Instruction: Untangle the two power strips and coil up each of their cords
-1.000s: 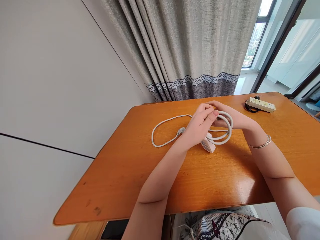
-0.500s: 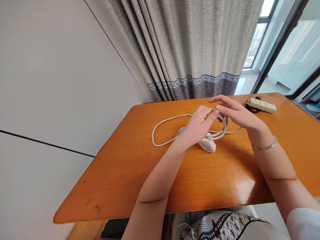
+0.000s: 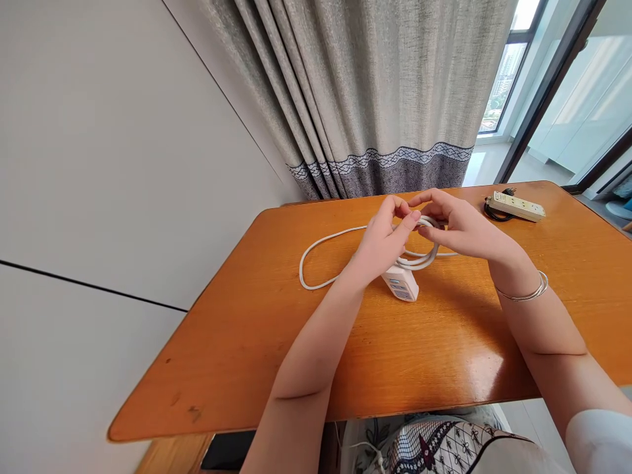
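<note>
Ideally, the left hand, thumb and finger pinching the white cable, needed to keep the loops even by the power strip on the table. The right hand curved half-curled about them, its hold unclear; half a second earlier its fingers were straighter and the plug showed

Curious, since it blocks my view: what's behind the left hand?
A white cable and a white power strip emerge from behind the left hand; their covered parts can't be seen.
</note>
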